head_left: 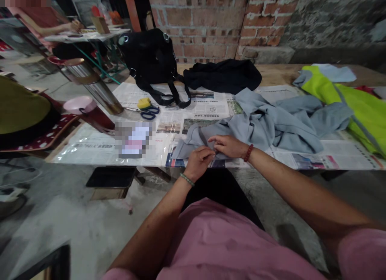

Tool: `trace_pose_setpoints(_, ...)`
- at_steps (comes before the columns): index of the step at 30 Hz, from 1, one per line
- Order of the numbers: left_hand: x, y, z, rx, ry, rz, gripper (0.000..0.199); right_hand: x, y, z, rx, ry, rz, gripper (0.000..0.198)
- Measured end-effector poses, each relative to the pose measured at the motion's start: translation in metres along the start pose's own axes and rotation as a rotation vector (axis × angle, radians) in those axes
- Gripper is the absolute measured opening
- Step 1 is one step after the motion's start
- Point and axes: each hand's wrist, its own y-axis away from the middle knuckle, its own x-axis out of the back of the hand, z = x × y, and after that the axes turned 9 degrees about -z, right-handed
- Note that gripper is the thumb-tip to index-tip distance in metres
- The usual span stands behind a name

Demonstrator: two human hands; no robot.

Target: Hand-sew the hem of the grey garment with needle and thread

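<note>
A light grey garment (253,123) lies bunched on the newspaper-covered table, its near end at the front edge. Over that end my left hand (199,162), with a green bead bracelet, is closed in a pinch at the cloth. My right hand (226,146), wearing a red bead bracelet, rests against the same cloth with its index finger bent forward and its other fingers curled in. The fingertips of both hands nearly meet. Anything small between them, such as a thread, is too fine to make out.
Left on the table are a phone (135,140), dark-handled scissors (149,112), a yellow object (144,103), a red cup (93,117) and a steel flask (98,89). Behind stand a black backpack (150,59) and dark cloth (223,75). A yellow-green vest (352,107) lies right. Another person sits far left.
</note>
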Motion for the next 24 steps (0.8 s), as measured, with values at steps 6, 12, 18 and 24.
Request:
trace_pose_setpoints(6, 0.003, -0.003, 0.002, 0.031, 0.021, 0.024, 0.008, -0.006, 0.007, 0.000, 0.088, 0.079, 0.060, 0.037)
trace_pose_setpoints(12, 0.005, -0.004, 0.005, 0.116, 0.026, -0.041, 0.008, -0.006, 0.033, 0.007, 0.232, 0.254, 0.453, 0.027)
trace_pose_setpoints(18, 0.005, -0.004, 0.006, 0.176, 0.022, -0.094, 0.011, -0.033, 0.048, 0.009, 0.333, 0.497, 0.453, 0.020)
trace_pose_setpoints(24, 0.005, -0.005, 0.010, 0.196, -0.042, -0.111, 0.012, -0.052, 0.035, 0.013, 0.277, 0.566, 0.561, 0.014)
